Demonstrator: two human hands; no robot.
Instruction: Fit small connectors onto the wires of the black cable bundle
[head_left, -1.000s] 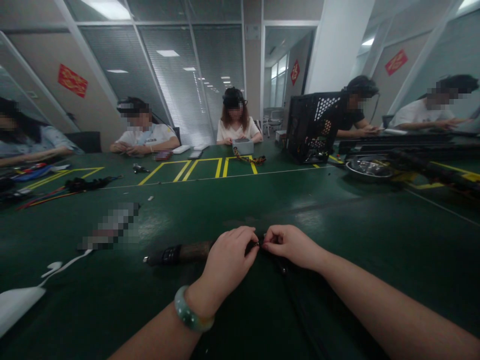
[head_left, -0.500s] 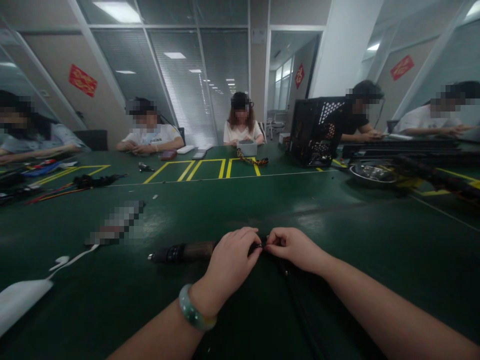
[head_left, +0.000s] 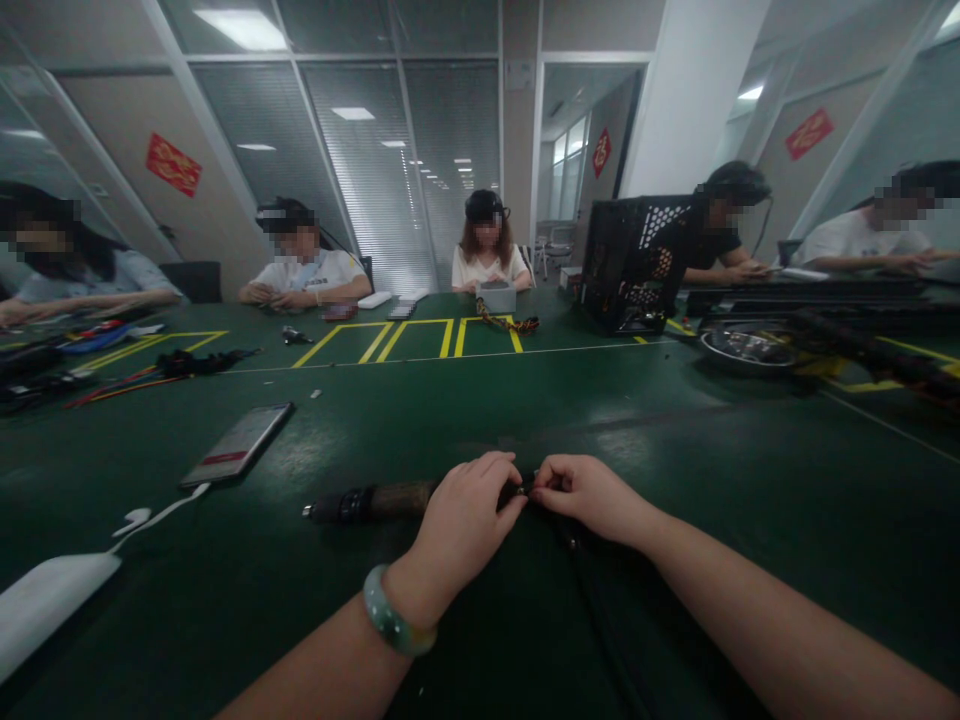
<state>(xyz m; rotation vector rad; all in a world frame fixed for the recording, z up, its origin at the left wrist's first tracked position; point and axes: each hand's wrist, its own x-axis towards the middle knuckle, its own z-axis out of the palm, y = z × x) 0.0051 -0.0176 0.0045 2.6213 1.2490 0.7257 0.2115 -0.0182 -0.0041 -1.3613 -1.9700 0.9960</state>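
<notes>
A: Hands?
B: Both clenched, close together at 12 o'clock. L hand (head_left: 465,530) & R hand (head_left: 589,497) pinch a black wire harness (head_left: 521,490) w/ fingertips. Green bangle (head_left: 397,612) on L wrist.
A: Harness where exactly?
B: On green tabletop (head_left: 675,430), right in front of the person. Brown-sleeved section (head_left: 401,497) runs out twd 9 o'clock, black end at its tip. Dark wires (head_left: 592,590) trail twd 6.
A: Around it?
B: Phone (head_left: 236,445) at 10 o'clock, white cord (head_left: 161,515) & white charger (head_left: 52,600) at ~8. Steel bowl (head_left: 746,348) ~2, black mesh case (head_left: 630,265) ~1. Co-workers (head_left: 487,240) seated along far side.
</notes>
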